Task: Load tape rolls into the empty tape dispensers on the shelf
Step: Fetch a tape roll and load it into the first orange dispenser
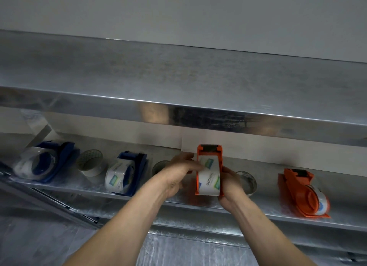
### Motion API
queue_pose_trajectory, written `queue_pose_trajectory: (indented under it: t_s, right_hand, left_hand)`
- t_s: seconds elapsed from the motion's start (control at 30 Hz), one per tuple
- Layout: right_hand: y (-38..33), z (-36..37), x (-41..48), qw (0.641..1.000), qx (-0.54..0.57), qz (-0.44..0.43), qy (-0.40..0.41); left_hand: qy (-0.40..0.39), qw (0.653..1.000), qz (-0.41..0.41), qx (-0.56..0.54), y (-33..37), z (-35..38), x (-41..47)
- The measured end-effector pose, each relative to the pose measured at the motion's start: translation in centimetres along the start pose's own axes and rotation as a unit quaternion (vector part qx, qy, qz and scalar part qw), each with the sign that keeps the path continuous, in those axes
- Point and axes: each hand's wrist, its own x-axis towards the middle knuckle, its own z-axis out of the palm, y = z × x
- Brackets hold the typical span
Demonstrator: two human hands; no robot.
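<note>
Orange plastic tape dispenser [220, 158] stands upright in both hands, over the front of the shiny metal shelf [264, 204]. A white tape roll [208, 174] sits inside it, with green squares and grey letters that look like "deli". The left hand [176, 174] holds its left side, with fingers on the tape. The right hand [230, 186] grips its right side. A blue dispenser with clear tape [63, 154] and a blue dispenser with white tape [139, 164] lie to the left. Another orange dispenser [297, 192] with tape lies to the right.
</note>
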Motion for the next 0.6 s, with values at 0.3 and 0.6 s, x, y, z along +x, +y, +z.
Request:
queue_pose_trajectory:
  t_s: [0.3, 0.6]
  right_hand:
    - [1.5, -0.2, 0.3, 0.998, -0.008, 0.058, -0.027]
    - [2.5, -0.9, 1.8, 0.963, -0.271, 0.004, 0.005]
  left_hand:
    - [-0.051, 0.997, -0.029, -0.054, -1.9, 0.3, 0.2]
    - [-0.013, 0.996, -0.047, -0.073, -2.7, 0.0, 1.0]
